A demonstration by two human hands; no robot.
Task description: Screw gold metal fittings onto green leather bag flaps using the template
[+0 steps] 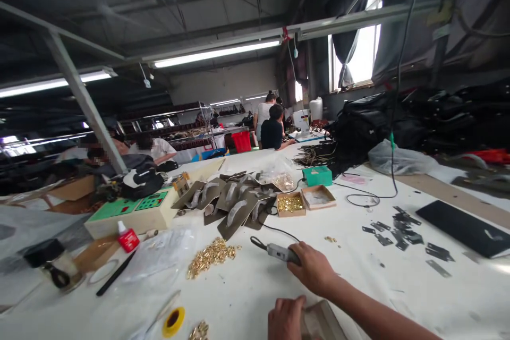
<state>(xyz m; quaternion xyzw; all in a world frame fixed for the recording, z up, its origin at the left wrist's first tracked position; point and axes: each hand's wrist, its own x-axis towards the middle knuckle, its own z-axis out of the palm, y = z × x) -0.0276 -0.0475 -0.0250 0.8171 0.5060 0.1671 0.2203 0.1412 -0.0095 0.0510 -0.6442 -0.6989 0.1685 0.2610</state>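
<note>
My right hand point(313, 270) is closed around the end of a grey hand tool point(277, 251) with a black loop at its far tip, held low over the white table. A thin black cord runs close behind it. My left hand point(285, 320), at the bottom edge, has its fingers curled over the side of a small cardboard box point(324, 321), partly out of view. A pile of gold-coloured metal pieces point(213, 257) lies left of the tool, with a smaller gold pile point(199, 331) nearer me. A few gold bits point(330, 239) lie beyond my right hand.
Dark flat panels point(235, 199) are heaped at the middle back, beside a box of gold parts point(290, 205). Dark metal plates point(402, 231) lie right. A red bottle point(128, 237) and yellow tape roll point(173, 322) are left. A hanging cable point(394, 159) reaches the table.
</note>
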